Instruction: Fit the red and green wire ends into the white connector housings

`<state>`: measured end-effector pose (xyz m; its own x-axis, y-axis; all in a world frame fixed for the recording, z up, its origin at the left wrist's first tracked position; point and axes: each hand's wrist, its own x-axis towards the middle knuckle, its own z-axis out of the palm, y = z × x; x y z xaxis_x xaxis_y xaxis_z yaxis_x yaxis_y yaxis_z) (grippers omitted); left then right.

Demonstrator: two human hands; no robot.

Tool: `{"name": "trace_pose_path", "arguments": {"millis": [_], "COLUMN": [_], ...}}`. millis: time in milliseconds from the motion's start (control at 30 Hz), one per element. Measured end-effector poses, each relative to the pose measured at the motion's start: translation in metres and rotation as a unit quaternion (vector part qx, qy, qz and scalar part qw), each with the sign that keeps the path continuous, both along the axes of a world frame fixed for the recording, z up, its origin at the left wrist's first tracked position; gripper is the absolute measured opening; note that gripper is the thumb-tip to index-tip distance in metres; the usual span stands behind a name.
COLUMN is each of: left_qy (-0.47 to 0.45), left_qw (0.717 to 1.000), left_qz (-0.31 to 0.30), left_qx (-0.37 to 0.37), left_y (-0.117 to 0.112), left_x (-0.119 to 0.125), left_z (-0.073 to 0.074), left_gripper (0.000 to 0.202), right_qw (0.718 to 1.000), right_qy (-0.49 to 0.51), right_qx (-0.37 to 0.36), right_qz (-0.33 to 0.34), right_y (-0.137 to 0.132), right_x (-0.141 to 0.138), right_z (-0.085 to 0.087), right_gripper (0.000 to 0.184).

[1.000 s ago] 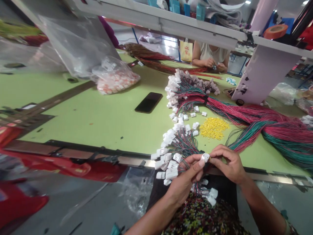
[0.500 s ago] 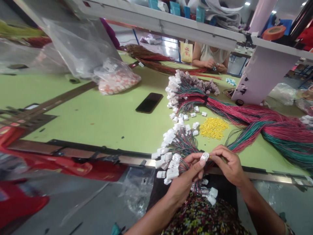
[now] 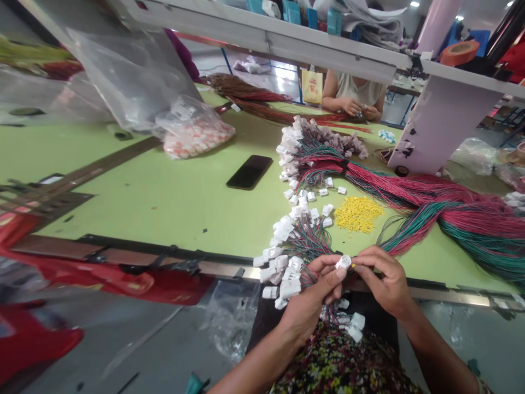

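Left hand [image 3: 301, 309] clenches a harness bunch [image 3: 287, 282] just over the desk [image 3: 143, 208] edge, apparently to isolate one connector. Right hand [image 3: 388, 282] fingertips pinch that white connector [image 3: 343, 262]. Remaining wire harnesses [image 3: 447, 210] lie on the desk, connector ends gathered together.

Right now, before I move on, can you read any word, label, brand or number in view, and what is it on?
Nothing can be read for certain.
White label on the plastic bag: too small and blurred to read.
Red print on the yellow bag: too small to read.
White connector between the left hand and right hand: no legible marking.
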<state>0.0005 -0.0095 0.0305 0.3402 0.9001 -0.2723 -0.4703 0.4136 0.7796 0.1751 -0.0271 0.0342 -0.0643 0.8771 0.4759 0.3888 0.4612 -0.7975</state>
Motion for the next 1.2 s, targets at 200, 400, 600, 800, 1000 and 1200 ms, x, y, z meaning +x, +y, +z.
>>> {"name": "trace_pose_path", "arguments": {"millis": [200,400,600,800,1000,1200], "left_qy": [0.013,0.034,0.066,0.097,0.092,0.115], "left_qw": [0.999,0.994,0.99,0.982,0.978,0.97], "left_qz": [0.033,0.049,0.064,0.083,0.099,0.069], "left_qx": [0.041,0.086,0.108,0.139,0.159,0.202], "left_y": [-0.004,-0.009,-0.012,-0.012,-0.012,-0.016], "left_x": [0.001,0.001,0.0,0.0,0.003,-0.001], "left_z": [-0.005,-0.008,-0.006,-0.007,-0.013,-0.013], "left_gripper": [0.026,0.019,0.018,0.015,0.014,0.014], "right_qw": [0.997,1.0,0.998,0.999,0.983,0.945], "right_qy": [0.058,-0.017,-0.058,0.005,0.134,0.204], "right_qx": [-0.054,-0.011,0.013,-0.034,-0.123,-0.256], "right_qz": [-0.004,-0.012,-0.007,-0.018,0.005,0.017], "right_y": [-0.015,-0.022,-0.023,-0.023,-0.018,-0.016], "right_x": [-0.009,-0.013,-0.012,-0.014,-0.015,-0.006], "right_z": [0.017,0.029,0.032,0.026,0.017,0.012], "right_gripper": [0.016,0.022,0.027,0.018,0.008,0.026]}}
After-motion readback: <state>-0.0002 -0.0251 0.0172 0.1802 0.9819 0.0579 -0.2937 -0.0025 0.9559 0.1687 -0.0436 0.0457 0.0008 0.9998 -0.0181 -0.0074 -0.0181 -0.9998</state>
